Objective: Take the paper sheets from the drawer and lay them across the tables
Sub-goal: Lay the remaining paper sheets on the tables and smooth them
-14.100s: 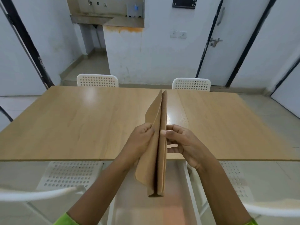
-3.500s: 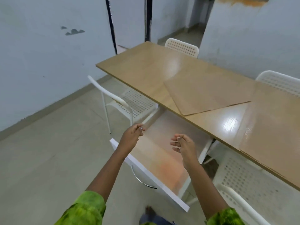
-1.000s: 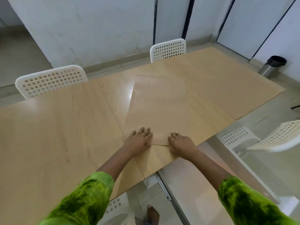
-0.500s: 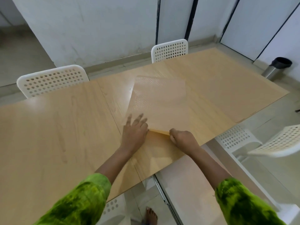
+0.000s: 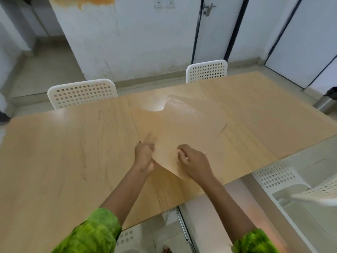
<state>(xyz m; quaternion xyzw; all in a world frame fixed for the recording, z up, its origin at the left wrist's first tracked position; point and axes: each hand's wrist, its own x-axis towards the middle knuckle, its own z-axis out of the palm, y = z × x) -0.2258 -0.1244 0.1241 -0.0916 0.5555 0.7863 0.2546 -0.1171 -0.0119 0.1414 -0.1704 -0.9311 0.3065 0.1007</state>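
Observation:
A tan paper sheet (image 5: 184, 128) is lifted off the wooden tables (image 5: 63, 148), its near edge raised and its far part curling over the seam between them. My left hand (image 5: 144, 156) grips the sheet's near left edge. My right hand (image 5: 193, 161) pinches the near edge further right. Another tan sheet (image 5: 255, 114) lies flat on the right table. The open white drawer (image 5: 237, 212) sticks out below the table edge at the lower right, its inside showing no sheets.
Two white perforated chairs stand at the far side, one (image 5: 82, 93) on the left and one (image 5: 207, 70) on the right. Another white chair (image 5: 295, 185) sits near me on the right. A metal bin (image 5: 328, 101) stands at the far right wall.
Half a second ago my hands pressed flat on the sheet's near edge; now both have closed on it and lifted it, so it bows upward. The view has also tilted up.

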